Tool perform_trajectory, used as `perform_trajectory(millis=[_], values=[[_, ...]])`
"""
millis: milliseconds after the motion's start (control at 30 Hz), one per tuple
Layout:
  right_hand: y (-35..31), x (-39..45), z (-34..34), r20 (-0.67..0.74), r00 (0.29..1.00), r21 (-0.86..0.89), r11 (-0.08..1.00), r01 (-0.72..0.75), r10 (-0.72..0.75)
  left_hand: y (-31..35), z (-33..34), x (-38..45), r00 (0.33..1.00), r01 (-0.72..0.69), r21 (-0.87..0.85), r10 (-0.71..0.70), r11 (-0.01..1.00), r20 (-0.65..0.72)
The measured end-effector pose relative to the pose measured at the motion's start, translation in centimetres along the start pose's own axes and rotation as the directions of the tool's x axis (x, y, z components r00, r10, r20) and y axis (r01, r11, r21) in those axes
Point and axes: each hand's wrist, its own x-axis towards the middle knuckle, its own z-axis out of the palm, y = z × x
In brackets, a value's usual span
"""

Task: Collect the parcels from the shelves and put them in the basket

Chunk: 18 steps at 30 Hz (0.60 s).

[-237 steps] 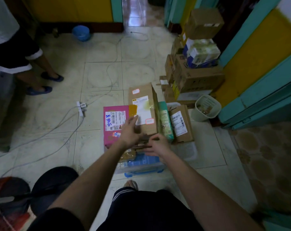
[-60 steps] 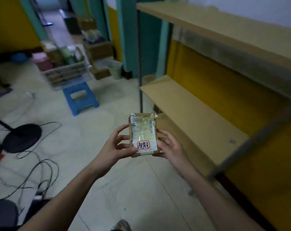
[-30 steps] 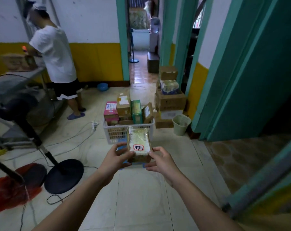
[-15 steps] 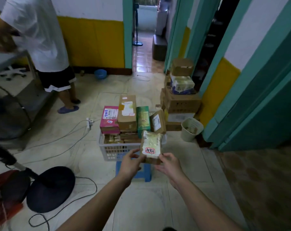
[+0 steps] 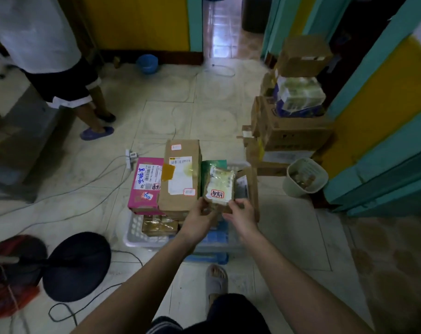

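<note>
I hold a small taped parcel (image 5: pixel 220 188) with a red-framed sticker in both hands, right above the white plastic basket (image 5: pixel 137 233). My left hand (image 5: pixel 201 216) grips its lower left corner and my right hand (image 5: pixel 240 214) its lower right corner. The basket sits on a blue stool (image 5: pixel 210 256) and holds a pink box (image 5: pixel 146 185), a tall brown carton (image 5: pixel 181 175), a green box (image 5: pixel 213 165), another brown box (image 5: pixel 249 186) and yellowish packets (image 5: pixel 158 225).
A stack of cartons (image 5: pixel 291 121) and a pale waste bin (image 5: pixel 305 177) stand to the right by teal door frames. A person's legs (image 5: pixel 93 112) are at the upper left. Cables (image 5: pixel 89 182), a power strip (image 5: pixel 131 156) and a black fan base (image 5: pixel 77 266) lie on the tiled floor.
I have walked up to the basket, so it is now directly below my hands. The parcel has moved forward and sits over the basket's right side.
</note>
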Motion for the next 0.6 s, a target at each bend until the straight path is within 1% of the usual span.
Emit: perform_trajectory(millis=[67, 133, 167, 233, 300, 367, 433, 500, 567, 600], values=[[-0.7, 2.7, 1.1, 0.013, 1.0, -0.02, 1.0, 0.008, -0.008, 0.8, 0.2, 2.5, 1.0, 0.013, -0.058, -0.012, 0.998, 0.017], [-1.3, 4.9, 2.0, 0.017, 1.0, -0.05, 0.999, 0.002, -0.002, 1.6, 0.6, 4.6, 0.995, 0.094, -0.125, -0.089, 0.988, 0.047], [-1.5, 5.8, 2.3, 0.025, 1.0, -0.085, 0.996, 0.008, -0.006, 1.7, 0.7, 5.6, 0.989, 0.142, -0.159, -0.134, 0.977, 0.061], [-1.7, 6.8, 2.6, 0.065, 0.998, -0.217, 0.976, 0.023, -0.01, 1.8, 0.7, 7.0, 0.971, 0.238, -0.216, -0.224, 0.947, 0.084], [-1.9, 7.2, 2.6, 0.094, 0.995, -0.317, 0.948, 0.015, 0.016, 2.1, 0.5, 7.8, 0.955, 0.295, -0.222, -0.277, 0.93, 0.108], [-2.3, 7.0, 2.2, 0.108, 0.993, -0.36, 0.933, -0.006, 0.048, 2.6, 0.1, 8.4, 0.94, 0.336, -0.211, -0.316, 0.918, 0.127], [-2.4, 6.5, 1.5, 0.072, 0.995, -0.373, 0.927, -0.04, 0.072, 3.3, -0.3, 8.6, 0.925, 0.373, -0.181, -0.351, 0.91, 0.144], [-2.3, 5.7, 0.6, 0.02, 0.999, -0.36, 0.932, -0.028, 0.038, 3.8, -0.6, 8.6, 0.917, 0.385, -0.099, -0.368, 0.918, 0.155], [-2.0, 4.6, -0.5, -0.033, 0.999, -0.358, 0.934, 0.006, -0.02, 4.7, -0.9, 8.0, 0.926, 0.312, 0.05, -0.315, 0.949, 0.209], [-2.0, 3.7, -1.1, -0.07, 0.997, -0.354, 0.935, 0.014, -0.041, 4.9, -1.0, 7.9, 0.927, 0.244, 0.139, -0.273, 0.96, 0.256]])
